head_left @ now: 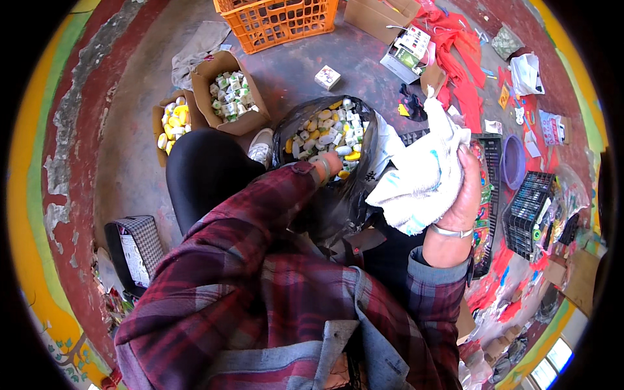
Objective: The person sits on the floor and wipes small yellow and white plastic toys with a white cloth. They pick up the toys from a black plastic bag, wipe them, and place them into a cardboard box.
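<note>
My right hand (pixel 463 198) is closed around a bunched white cloth (pixel 419 175) with pale blue marks, held up beside the bag. My left hand (pixel 329 165) reaches into the near side of an open black plastic bag (pixel 370 140). Its fingers are mostly hidden, so I cannot tell whether they grip anything. Inside the bag lie many small plastic pieces (pixel 323 130) in white, yellow and grey, touching one another.
To the left of the bag stand a cardboard box of white and green pieces (pixel 232 96) and a smaller box of yellow and white ones (pixel 173 123). An orange crate (pixel 281 26) is at the far side. A small white box (pixel 327 77), a purple basin (pixel 513 161) and a black crate (pixel 530 211) also lie around.
</note>
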The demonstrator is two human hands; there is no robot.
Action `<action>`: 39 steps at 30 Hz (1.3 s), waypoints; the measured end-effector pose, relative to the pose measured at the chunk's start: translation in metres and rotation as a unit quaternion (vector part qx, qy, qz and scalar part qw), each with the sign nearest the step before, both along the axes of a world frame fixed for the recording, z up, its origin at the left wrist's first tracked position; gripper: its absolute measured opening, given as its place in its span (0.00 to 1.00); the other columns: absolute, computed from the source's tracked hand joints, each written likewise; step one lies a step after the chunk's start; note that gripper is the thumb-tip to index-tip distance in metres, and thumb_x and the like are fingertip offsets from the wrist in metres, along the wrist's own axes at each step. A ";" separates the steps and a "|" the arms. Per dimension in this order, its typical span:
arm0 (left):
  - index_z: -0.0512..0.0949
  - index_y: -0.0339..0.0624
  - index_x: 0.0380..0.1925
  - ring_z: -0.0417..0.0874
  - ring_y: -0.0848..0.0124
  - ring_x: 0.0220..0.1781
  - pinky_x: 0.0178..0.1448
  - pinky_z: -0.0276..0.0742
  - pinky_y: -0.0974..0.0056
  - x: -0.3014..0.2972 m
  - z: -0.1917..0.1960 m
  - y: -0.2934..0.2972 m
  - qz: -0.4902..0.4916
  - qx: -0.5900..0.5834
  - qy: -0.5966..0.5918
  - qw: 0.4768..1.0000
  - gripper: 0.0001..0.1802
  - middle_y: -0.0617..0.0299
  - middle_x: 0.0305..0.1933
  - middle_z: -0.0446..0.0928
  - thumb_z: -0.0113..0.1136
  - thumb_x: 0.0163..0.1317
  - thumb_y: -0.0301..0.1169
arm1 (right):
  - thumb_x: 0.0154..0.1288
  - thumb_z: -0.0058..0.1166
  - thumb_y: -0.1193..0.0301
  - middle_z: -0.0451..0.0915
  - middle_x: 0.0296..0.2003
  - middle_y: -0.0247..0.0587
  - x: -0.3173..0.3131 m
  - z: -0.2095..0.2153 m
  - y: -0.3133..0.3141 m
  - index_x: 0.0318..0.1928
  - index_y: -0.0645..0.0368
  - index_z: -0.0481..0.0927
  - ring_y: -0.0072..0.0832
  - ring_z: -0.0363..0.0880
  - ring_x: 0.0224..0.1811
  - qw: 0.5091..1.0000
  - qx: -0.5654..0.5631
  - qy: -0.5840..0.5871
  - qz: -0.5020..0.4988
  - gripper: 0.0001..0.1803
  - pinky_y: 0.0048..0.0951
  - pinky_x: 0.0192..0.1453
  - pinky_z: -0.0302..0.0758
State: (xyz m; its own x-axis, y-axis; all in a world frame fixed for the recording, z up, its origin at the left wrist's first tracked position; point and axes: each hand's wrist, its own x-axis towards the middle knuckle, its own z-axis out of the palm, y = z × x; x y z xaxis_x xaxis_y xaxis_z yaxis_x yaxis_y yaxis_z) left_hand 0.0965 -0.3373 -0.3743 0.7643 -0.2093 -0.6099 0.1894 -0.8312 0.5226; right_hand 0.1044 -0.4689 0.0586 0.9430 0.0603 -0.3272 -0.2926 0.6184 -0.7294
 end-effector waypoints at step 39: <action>0.64 0.49 0.57 0.61 0.47 0.62 0.60 0.66 0.54 0.056 0.054 0.022 -0.049 0.113 -0.050 0.991 0.34 0.42 0.59 0.60 0.61 0.47 0.36 | 0.58 0.44 0.62 0.75 0.39 0.43 -0.009 0.003 -0.020 0.49 0.67 0.68 0.28 0.75 0.40 0.988 -0.104 0.104 -0.056 0.23 0.27 0.46 0.71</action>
State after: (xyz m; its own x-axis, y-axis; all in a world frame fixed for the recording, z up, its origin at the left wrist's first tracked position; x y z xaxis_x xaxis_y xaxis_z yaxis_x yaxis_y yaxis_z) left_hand 0.1526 -0.3149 -0.3207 0.8062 -0.1515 -0.5720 0.0593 -0.9411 0.3329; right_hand 0.0953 -0.4885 0.0613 0.8511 -0.1295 -0.5087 -0.3876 0.4985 -0.7754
